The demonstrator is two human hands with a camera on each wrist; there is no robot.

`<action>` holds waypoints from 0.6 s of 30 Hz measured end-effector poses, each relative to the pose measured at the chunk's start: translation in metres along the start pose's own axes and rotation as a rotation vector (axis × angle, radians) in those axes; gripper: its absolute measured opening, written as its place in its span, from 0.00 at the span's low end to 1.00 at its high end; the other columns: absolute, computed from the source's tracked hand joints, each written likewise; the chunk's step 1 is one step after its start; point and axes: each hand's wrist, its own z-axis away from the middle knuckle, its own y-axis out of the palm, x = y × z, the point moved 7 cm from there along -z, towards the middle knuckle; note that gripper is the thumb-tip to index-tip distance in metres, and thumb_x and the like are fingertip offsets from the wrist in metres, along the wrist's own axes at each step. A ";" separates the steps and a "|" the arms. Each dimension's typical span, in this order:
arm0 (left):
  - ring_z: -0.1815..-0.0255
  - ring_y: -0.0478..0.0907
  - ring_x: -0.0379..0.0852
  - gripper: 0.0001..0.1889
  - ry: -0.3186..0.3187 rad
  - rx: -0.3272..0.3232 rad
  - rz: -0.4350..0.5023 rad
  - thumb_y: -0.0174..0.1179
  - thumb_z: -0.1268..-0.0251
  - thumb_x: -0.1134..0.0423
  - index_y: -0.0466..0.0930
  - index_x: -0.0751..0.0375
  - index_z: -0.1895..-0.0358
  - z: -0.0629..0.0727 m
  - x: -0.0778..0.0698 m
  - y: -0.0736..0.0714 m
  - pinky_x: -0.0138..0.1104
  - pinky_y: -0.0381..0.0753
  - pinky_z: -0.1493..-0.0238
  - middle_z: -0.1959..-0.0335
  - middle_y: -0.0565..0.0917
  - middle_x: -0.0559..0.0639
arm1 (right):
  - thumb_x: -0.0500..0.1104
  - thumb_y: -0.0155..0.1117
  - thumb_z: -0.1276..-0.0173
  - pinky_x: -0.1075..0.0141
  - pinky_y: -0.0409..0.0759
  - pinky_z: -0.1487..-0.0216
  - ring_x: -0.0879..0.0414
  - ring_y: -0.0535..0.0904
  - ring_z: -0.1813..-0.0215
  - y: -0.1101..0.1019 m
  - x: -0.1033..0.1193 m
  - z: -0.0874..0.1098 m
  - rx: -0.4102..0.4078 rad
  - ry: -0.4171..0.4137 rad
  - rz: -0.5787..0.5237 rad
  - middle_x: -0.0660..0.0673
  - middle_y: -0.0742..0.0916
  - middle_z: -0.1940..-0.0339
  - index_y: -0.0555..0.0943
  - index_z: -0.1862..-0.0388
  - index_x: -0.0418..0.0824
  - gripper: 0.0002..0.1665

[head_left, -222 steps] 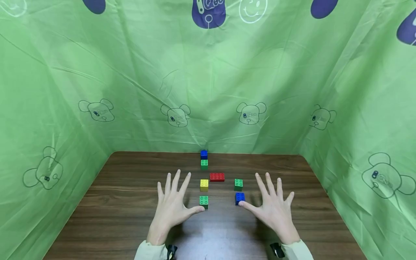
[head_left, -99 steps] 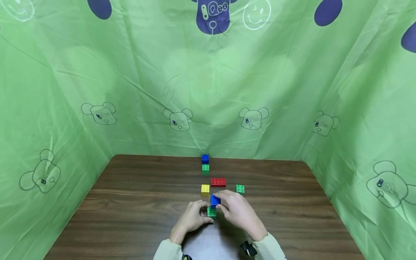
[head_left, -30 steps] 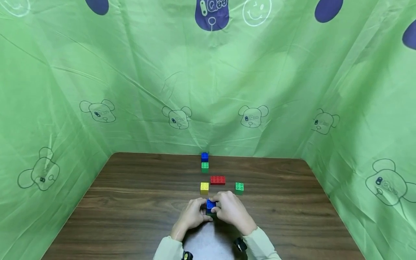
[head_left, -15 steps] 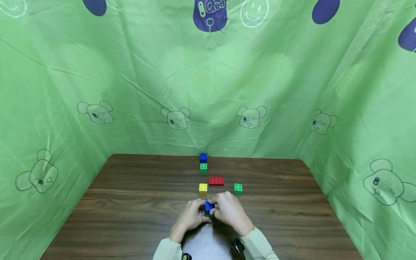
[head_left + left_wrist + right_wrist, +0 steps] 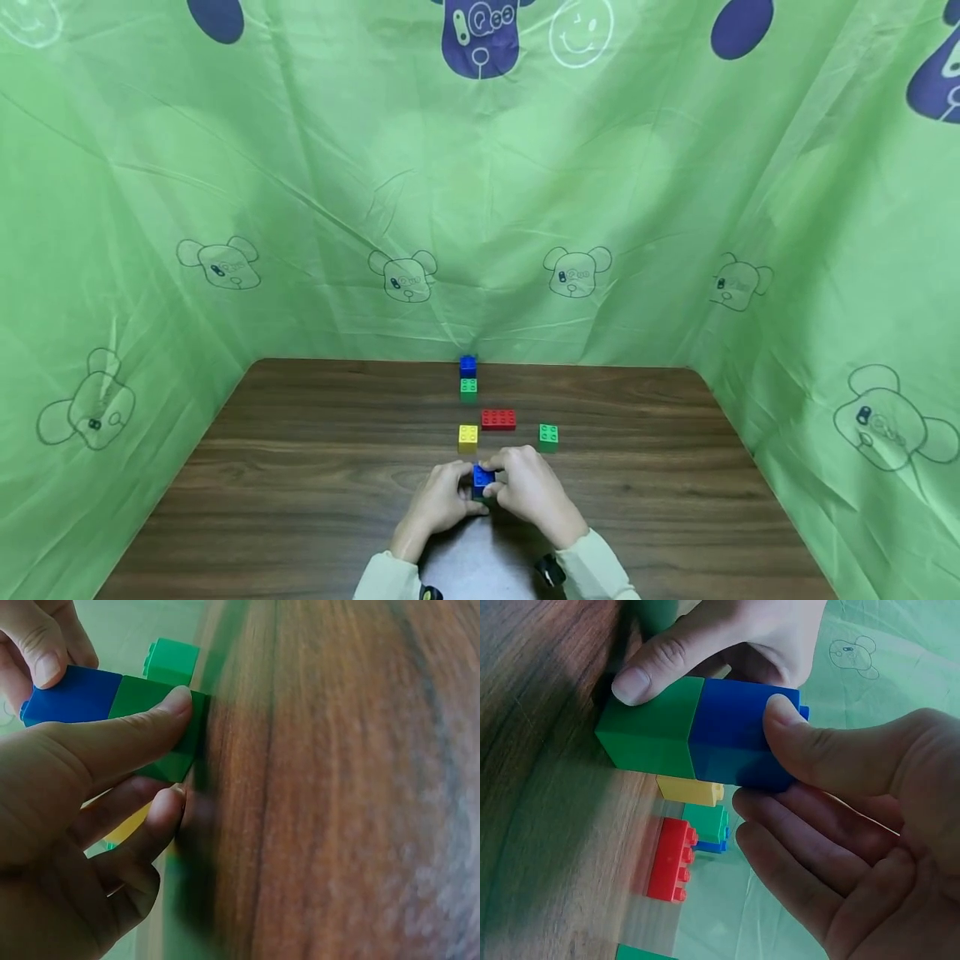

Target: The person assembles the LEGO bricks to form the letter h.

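Observation:
In the head view my left hand (image 5: 437, 502) and right hand (image 5: 532, 490) meet around a two-brick stack near the middle of the table. The blue building brick (image 5: 735, 731) is seated on the green building brick (image 5: 652, 724), with no gap showing in the right wrist view. My left thumb lies along the green brick's side and the fingers curl behind it, pinching it at the tabletop. With thumb and fingers, my right hand pinches the blue brick near its studded top. From above, the blue brick mostly hides the green one.
Beyond the hands stand a yellow brick (image 5: 468, 438), a long red brick (image 5: 498, 420) and another green brick (image 5: 548, 437). Farther back, a second blue brick (image 5: 468, 367) and green brick (image 5: 468, 390) line up on the wooden table (image 5: 300, 467). Green cloth (image 5: 480, 208) surrounds it.
Both hands were spread open at first. The left then took the front green brick, and the right brought the blue brick leftward and lowered it onto the green. The last second shows little movement.

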 end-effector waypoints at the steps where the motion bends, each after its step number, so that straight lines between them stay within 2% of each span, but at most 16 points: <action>1: 0.75 0.66 0.32 0.17 0.001 0.001 0.001 0.82 0.56 0.56 0.82 0.48 0.66 0.000 0.000 0.001 0.29 0.67 0.73 0.73 0.78 0.44 | 0.38 0.80 0.44 0.62 0.87 0.57 0.53 0.89 0.55 0.000 0.000 0.001 0.003 0.004 -0.004 0.46 0.92 0.59 0.91 0.58 0.38 0.14; 11: 0.74 0.67 0.33 0.15 0.005 0.026 0.020 0.78 0.48 0.55 0.79 0.47 0.65 0.004 0.001 0.005 0.28 0.67 0.72 0.73 0.77 0.45 | 0.39 0.79 0.42 0.60 0.87 0.55 0.52 0.88 0.54 0.001 0.002 0.004 0.017 0.012 -0.005 0.46 0.91 0.59 0.90 0.56 0.38 0.15; 18: 0.75 0.68 0.33 0.13 0.019 0.030 0.072 0.75 0.42 0.57 0.76 0.47 0.65 0.004 -0.003 0.000 0.28 0.67 0.73 0.74 0.79 0.50 | 0.38 0.80 0.44 0.59 0.86 0.53 0.53 0.88 0.54 0.001 0.002 0.006 -0.025 -0.021 -0.016 0.46 0.91 0.59 0.90 0.55 0.38 0.16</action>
